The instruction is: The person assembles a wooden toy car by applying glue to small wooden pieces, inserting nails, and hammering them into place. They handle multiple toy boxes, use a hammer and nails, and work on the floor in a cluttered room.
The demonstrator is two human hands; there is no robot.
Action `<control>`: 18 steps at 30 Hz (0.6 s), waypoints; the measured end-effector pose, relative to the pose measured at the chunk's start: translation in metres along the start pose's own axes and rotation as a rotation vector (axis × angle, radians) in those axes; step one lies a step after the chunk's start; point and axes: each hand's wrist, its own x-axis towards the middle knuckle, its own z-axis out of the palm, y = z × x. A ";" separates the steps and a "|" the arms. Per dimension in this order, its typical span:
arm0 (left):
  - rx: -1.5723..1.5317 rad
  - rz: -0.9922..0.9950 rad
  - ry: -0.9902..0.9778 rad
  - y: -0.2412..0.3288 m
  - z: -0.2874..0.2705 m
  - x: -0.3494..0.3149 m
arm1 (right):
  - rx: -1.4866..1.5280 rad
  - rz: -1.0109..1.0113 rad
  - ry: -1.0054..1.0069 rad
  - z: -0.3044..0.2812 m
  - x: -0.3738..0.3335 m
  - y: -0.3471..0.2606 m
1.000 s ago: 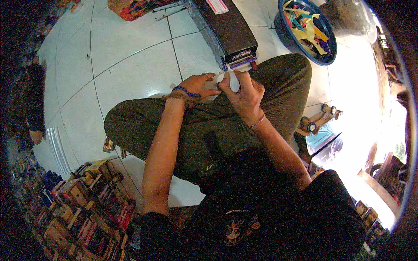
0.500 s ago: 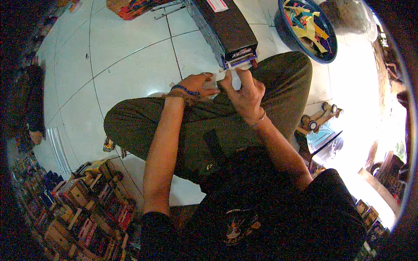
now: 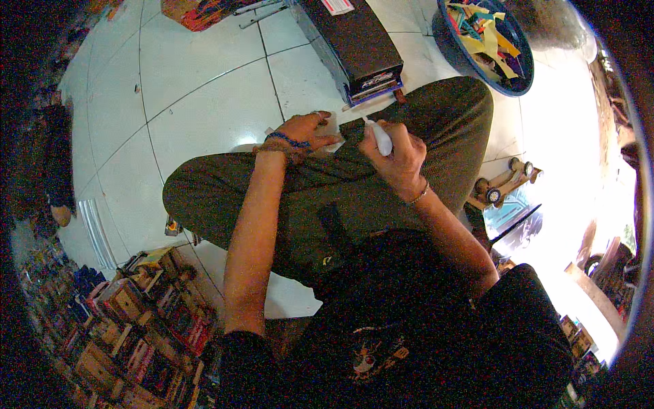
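Note:
My right hand (image 3: 402, 157) is closed around a small white squeeze bottle (image 3: 383, 140) with a thin nozzle pointing up and away from me. It is held over my right leg, just in front of the black box. My left hand (image 3: 300, 131) rests low by the floor in front of my crossed legs. Its thumb and fingers are apart, reaching toward the right hand. A pale patch shows between its fingertips; I cannot tell whether it is a thing or the floor tile.
A long black box (image 3: 357, 44) lies ahead on the tiles. Beyond my right knee stands a blue basin (image 3: 455, 54) of coloured strips. A wheeled wooden piece (image 3: 507, 180) is at right, stacked wooden and printed pieces (image 3: 136, 320) at lower left. Another person's foot (image 3: 61, 215) shows at far left.
My right hand has drawn back to the right with the bottle, away from the left hand and the box end. The left hand has hardly moved.

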 end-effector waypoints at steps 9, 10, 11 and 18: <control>0.004 -0.031 0.005 -0.002 0.003 0.002 | 0.085 0.023 -0.097 0.007 -0.008 0.009; -0.013 -0.027 0.006 -0.002 0.003 0.002 | 0.082 0.018 -0.090 0.008 -0.008 0.009; -0.027 -0.028 0.004 -0.002 0.003 0.002 | 0.078 0.018 -0.089 0.008 -0.008 0.009; -0.055 -0.009 0.028 -0.005 0.006 0.002 | 0.045 -0.009 -0.053 0.008 -0.009 0.011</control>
